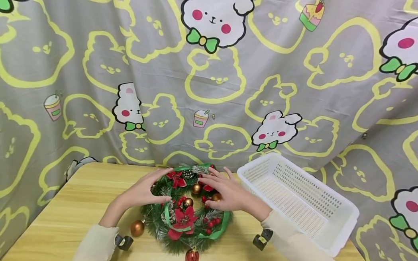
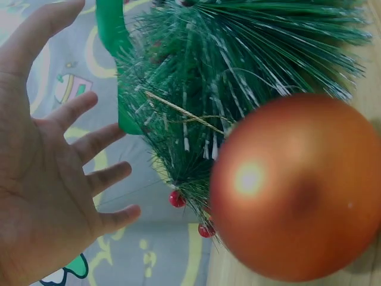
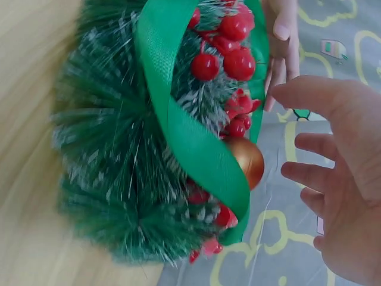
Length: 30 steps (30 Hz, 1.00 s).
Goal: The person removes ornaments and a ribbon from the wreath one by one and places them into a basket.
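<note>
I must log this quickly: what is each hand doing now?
Left hand: open, fingers spread over the wreath.
Right hand: open, holding nothing.

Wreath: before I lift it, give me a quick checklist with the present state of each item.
1. Left hand on the wreath: not ok, fingers spread, no grip.
2. Right hand on it: not ok, also spread, not gripping.
3. Wreath flat on the table: ok.
4. White basket beside it, nothing seen inside: ok.
5. Copper ball and red ball attached to the wreath: cannot tell.
</note>
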Motion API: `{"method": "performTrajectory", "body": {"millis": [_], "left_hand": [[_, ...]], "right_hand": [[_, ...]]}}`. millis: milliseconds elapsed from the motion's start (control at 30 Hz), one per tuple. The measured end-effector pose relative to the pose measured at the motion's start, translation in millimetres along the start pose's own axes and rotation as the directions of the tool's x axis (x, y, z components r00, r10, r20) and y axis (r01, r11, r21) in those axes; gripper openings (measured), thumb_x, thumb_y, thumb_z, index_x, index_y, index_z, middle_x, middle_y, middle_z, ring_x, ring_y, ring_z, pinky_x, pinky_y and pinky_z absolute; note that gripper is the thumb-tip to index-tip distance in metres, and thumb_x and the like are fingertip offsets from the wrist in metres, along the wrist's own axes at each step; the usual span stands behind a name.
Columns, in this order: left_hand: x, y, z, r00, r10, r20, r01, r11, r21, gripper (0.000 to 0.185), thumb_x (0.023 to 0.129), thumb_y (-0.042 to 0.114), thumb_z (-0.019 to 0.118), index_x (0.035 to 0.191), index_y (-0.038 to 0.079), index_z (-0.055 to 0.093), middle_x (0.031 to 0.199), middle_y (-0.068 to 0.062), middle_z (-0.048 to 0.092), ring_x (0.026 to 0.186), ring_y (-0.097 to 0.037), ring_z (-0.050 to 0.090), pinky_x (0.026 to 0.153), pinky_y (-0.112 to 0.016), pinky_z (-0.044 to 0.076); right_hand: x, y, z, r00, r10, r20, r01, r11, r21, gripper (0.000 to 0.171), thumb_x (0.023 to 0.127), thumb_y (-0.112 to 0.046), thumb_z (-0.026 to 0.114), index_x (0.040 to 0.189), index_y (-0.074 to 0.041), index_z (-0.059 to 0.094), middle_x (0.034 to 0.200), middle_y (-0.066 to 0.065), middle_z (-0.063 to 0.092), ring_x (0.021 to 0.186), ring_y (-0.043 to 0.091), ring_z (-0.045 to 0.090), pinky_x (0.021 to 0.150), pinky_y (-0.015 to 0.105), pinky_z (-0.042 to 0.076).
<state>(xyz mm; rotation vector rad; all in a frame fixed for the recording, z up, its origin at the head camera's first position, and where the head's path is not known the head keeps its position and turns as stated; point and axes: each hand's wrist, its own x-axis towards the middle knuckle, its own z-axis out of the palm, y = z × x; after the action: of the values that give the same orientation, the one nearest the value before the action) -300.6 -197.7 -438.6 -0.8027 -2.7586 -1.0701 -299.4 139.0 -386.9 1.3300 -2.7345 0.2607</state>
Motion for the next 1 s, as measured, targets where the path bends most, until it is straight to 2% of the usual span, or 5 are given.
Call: {"method": "performTrajectory", "body": {"millis": [167, 433, 567, 700, 1000], "left_hand": [[0.6, -2.0, 2.4, 1.0, 0.002, -0.006, -0.002, 0.999, 0.045, 0.093, 0.082, 0.053, 0.081, 0.159, 0.032, 0.035, 0.163, -0.012, 0.037, 0.15, -0.048, 0.029, 0.108, -0.077, 0.031], [-0.1, -0.9, -2.2, 0.999, 0.007, -0.034, -0.002, 0.991, 0.134, 0.102, 0.075, 0.064, 0.081, 0.159, 0.025, 0.038, 0.161, -0.013, 0.041, 0.148, -0.049, 0.032, 0.11, -0.076, 0.029], [-3.4, -3.5, -5.8, 0.999, -0.016, -0.029, 0.02, 0.99, 0.142, 0.103, 0.072, 0.063, 0.084, 0.157, 0.022, 0.042, 0.159, -0.017, 0.043, 0.148, -0.052, 0.031, 0.107, -0.077, 0.031], [-7.9, -7.7, -6.0, 0.999, -0.046, 0.012, 0.044, 0.987, 0.155, 0.1, 0.07, 0.065, 0.085, 0.152, 0.021, 0.049, 0.156, -0.019, 0.046, 0.146, -0.052, 0.033, 0.105, -0.077, 0.034], [-9.0, -7.8, -3.9, 0.999, -0.002, 0.053, -0.007, 0.984, 0.179, 0.083, 0.072, 0.059, 0.086, 0.141, 0.02, 0.062, 0.147, -0.018, 0.056, 0.143, -0.051, 0.04, 0.109, -0.076, 0.03]], "right_hand": [[-2, 2, -5, 0.998, -0.027, 0.064, 0.033, 0.995, -0.092, 0.065, 0.092, -0.038, 0.073, 0.149, -0.015, 0.052, 0.151, 0.009, 0.055, 0.15, 0.034, 0.038, 0.12, 0.069, 0.018], [-7, 6, -5, 0.99, -0.039, 0.132, 0.067, 0.974, -0.215, 0.061, 0.091, -0.038, 0.076, 0.145, -0.015, 0.058, 0.145, 0.007, 0.061, 0.143, 0.034, 0.048, 0.118, 0.068, 0.025], [-8, 6, -5, 0.991, -0.039, 0.124, 0.067, 0.972, -0.226, 0.057, 0.092, -0.039, 0.076, 0.141, -0.015, 0.061, 0.139, 0.006, 0.066, 0.138, 0.032, 0.053, 0.118, 0.067, 0.027], [-8, 1, -6, 0.993, -0.043, 0.112, 0.068, 0.972, -0.224, 0.051, 0.092, -0.04, 0.075, 0.136, -0.014, 0.066, 0.129, 0.004, 0.071, 0.131, 0.027, 0.059, 0.118, 0.063, 0.028], [-6, 2, -3, 0.995, -0.04, 0.091, 0.058, 0.977, -0.206, 0.043, 0.093, -0.036, 0.075, 0.13, -0.014, 0.07, 0.122, 0.002, 0.073, 0.125, 0.024, 0.062, 0.118, 0.063, 0.03]]}}
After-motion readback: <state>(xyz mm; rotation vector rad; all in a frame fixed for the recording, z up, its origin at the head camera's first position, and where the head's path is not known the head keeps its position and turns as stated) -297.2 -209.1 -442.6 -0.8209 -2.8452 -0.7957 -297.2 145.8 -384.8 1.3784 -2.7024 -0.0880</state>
